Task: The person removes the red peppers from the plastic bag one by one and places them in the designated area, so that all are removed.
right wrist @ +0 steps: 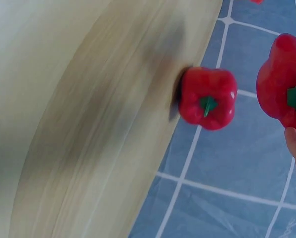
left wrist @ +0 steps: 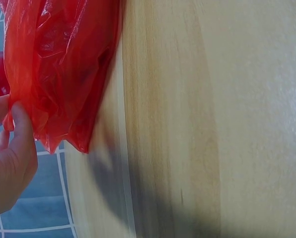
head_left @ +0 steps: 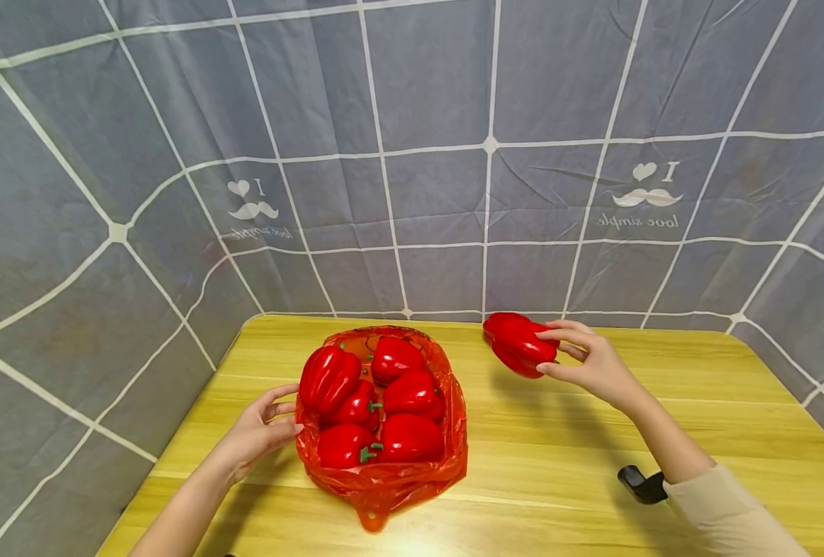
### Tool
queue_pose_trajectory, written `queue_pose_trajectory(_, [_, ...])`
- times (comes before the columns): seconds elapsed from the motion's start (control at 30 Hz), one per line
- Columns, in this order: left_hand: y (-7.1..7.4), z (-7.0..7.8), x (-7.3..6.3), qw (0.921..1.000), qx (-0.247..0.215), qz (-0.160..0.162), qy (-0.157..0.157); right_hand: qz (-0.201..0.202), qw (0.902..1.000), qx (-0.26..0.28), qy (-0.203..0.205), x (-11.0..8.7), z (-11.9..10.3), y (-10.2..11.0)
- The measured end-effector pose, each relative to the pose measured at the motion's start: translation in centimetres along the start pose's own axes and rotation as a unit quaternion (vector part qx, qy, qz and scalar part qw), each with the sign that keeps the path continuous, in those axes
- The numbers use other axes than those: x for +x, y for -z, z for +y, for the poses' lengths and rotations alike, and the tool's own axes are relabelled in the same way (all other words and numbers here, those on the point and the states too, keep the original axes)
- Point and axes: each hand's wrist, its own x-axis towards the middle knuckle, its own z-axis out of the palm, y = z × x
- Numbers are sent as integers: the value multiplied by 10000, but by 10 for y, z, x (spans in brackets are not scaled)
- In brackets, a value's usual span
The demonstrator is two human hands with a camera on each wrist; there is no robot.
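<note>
My left hand (head_left: pixel 261 433) pinches the left rim of a red plastic bag (head_left: pixel 377 495), between thumb and fingers in the left wrist view. Several shiny red bell peppers (head_left: pixel 412 439) with green stems lie inside its wide mouth. Off to the bag's right, my right hand (head_left: pixel 589 363) grips a red bell pepper (head_left: pixel 519 346) by its stem end, raised above the table. Another red bell pepper (right wrist: pixel 207 99) rests on the table near the far edge, stem toward the right wrist camera. In the head view, the held pepper largely covers it.
Everything stands on a wood-grain table (head_left: pixel 558 472) with rounded far corners. Grey cloth (head_left: pixel 432 193) with white grid lines hangs behind and at both sides. A black strap-like piece (head_left: pixel 641 485) shows beside the right wrist.
</note>
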Motion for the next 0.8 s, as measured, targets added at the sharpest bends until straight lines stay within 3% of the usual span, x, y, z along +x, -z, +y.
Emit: queue_pose_trajectory(0.8, [0,-1,0,10000,-56,13,34,303,9967,-554,-512,-28,22,28])
